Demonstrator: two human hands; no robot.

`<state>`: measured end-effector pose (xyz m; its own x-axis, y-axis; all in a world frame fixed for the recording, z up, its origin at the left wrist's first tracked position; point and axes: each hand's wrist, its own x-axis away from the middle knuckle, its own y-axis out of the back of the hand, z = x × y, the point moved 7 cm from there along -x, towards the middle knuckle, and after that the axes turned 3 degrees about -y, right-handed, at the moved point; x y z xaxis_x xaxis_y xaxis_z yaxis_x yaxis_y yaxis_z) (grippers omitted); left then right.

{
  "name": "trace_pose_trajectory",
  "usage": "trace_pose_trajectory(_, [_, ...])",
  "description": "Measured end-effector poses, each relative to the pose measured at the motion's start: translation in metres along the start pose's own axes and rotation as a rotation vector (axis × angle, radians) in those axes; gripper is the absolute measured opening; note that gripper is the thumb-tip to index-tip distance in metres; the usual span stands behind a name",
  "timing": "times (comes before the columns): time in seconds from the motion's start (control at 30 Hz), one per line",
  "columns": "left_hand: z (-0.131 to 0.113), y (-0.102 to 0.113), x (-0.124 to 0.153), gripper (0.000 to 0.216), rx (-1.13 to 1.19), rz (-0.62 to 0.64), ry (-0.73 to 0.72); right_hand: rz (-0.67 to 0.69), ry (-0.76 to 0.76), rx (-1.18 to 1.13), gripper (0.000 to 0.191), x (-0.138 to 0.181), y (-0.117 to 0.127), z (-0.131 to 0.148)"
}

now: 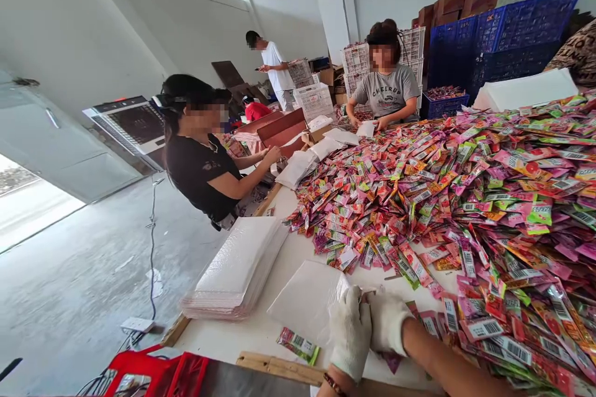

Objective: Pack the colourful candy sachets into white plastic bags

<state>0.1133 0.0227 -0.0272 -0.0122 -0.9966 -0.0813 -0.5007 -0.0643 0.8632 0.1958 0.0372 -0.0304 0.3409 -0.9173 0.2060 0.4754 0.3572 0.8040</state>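
Both of my hands wear white knit gloves and meet near the table's front edge. My left hand [351, 329] is closed on the near end of a white translucent pouch [305, 294] that lies flat on the table. Right against it, my right hand [388, 321] is curled at the same end of the pouch; its fingertips are hidden, and I cannot make out what they hold. A purple scrap of wrapper [392, 361] peeks out below the right hand. One loose snack packet [298, 345] lies just left of my left hand.
A big heap of colourful snack packets [419, 198] covers the table's right side. A stack of white bubble mailers [237, 267] is at the left. Filled pouches [298, 167] line the far edge near two people. A red crate [186, 372] stands below the wooden table edge [279, 367].
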Motion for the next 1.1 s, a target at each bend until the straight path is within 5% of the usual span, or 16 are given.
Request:
trace_pose_trajectory(0.17, [0.010,-0.004,0.003,0.018,0.026,-0.026,-0.049,-0.103,0.001,0.170,0.079,0.038,-0.021,-0.014])
trace_pose_trajectory(0.3, [0.007,0.011,0.003,0.018,-0.035,-0.040,-0.136,-0.086,-0.040,0.288,0.068,0.033,-0.027,-0.012])
trace_pose_trajectory(0.57, [0.003,0.030,0.010,0.018,-0.306,-0.066,-0.346,-0.105,-0.035,0.372,0.039,0.010,0.004,0.018])
trace_pose_trajectory(0.8, [0.028,0.016,0.014,0.026,-0.127,-0.168,-0.267,-0.155,0.084,0.383,0.076,0.032,-0.020,0.007])
trace_pose_trajectory(1.1, [0.012,0.033,-0.001,0.022,-0.332,0.001,-0.327,-0.162,-0.061,0.285,0.034,0.017,0.004,0.018])
